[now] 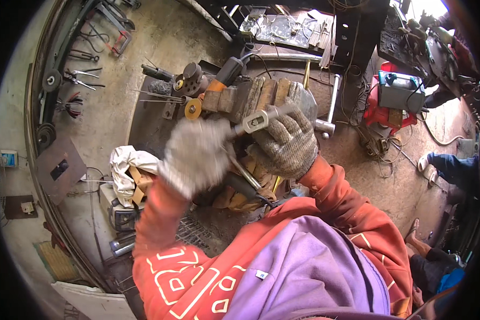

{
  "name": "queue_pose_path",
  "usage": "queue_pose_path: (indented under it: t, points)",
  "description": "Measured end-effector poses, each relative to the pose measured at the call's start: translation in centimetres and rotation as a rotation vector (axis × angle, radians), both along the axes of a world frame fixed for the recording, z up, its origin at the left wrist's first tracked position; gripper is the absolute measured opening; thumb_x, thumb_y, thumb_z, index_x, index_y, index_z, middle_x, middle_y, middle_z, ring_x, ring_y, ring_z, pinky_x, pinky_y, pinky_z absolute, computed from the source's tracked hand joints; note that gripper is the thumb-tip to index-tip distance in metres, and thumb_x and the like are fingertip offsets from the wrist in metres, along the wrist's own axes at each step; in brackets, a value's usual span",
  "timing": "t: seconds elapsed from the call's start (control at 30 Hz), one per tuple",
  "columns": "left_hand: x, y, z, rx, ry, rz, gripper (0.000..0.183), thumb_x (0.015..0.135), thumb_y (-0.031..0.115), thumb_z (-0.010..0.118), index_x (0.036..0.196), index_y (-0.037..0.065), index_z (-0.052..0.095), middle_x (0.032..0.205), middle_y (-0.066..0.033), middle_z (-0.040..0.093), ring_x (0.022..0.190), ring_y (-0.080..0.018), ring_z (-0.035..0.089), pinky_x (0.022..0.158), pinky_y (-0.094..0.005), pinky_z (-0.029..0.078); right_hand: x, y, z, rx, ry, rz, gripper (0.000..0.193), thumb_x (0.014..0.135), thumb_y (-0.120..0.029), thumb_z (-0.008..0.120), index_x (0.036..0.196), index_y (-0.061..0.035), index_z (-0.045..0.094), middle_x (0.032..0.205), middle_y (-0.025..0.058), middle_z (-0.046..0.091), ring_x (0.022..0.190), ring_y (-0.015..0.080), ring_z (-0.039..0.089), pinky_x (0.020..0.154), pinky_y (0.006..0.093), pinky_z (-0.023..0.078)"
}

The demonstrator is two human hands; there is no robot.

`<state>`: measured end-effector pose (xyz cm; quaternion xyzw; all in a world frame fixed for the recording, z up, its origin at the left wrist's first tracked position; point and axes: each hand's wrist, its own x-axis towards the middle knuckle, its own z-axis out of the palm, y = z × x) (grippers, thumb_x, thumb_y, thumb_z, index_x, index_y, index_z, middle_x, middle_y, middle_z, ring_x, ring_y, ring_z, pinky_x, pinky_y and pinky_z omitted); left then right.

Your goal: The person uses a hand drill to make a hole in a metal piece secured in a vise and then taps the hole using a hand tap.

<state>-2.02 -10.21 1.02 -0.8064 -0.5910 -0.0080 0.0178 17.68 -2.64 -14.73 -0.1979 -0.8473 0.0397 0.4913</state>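
Observation:
A steel tap wrench (256, 122) with an oval opening in its middle lies across in front of me, above the workbench. My right hand (285, 141), in a grey knitted glove, is closed round its right arm. At its other end is my left hand (197, 154), also gloved and smeared by motion; its fingers cannot be made out. Just beyond both hands stands a row of worn, block-like pieces (266, 93), perhaps the top of a vise. Below the wrench, between my wrists, a metal rod (246, 173) slants down, partly hidden by my left glove.
An orange and black angle grinder (224, 77) lies beyond, near a yellow disc (193, 109). A hammer (325, 126) rests at right. Pliers (82, 79) hang on the left. A red stool (376, 109) carries a grey box (401, 92). Another person's leg (453, 168) shows far right.

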Motion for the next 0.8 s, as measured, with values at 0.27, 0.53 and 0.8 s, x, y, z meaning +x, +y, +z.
queue_pose_path:
  t: [0.27,0.53,0.8]
  points:
    - [4.3,2.0,4.6,0.109,-0.483,-0.436,0.040,0.071,0.002,0.073,0.110,0.010,0.076,0.113,-0.0114,0.075,0.099,-0.0377,0.072,0.085,-0.0491,0.057,1.3,-0.3,3.3,-0.249,-0.132,0.110,0.048,0.081,-0.039,0.078,0.123,-0.0164,0.072,0.132,0.0117,0.071,0.124,0.0333,0.067,0.118,0.0587,0.042]
    - [2.1,5.0,3.6,0.079,0.035,-0.437,0.048,0.074,0.010,0.073,0.122,0.010,0.071,0.119,-0.0109,0.074,0.103,-0.0367,0.071,0.087,-0.0495,0.055,-0.3,-0.5,1.2,-0.043,-0.001,0.025,0.039,0.076,-0.027,0.075,0.112,-0.0107,0.077,0.129,0.0160,0.071,0.124,0.0393,0.066,0.115,0.0631,0.045]
    - [3.7,4.9,2.5,-0.012,-0.157,-0.062,0.062,0.091,0.020,0.079,0.148,0.004,0.060,0.120,-0.0245,0.073,0.090,-0.0403,0.076,0.077,-0.0474,0.061,0.7,-0.2,1.9,-0.033,0.027,0.047,0.037,0.074,-0.026,0.075,0.107,-0.0089,0.074,0.121,0.0168,0.073,0.114,0.0393,0.069,0.114,0.0650,0.046]
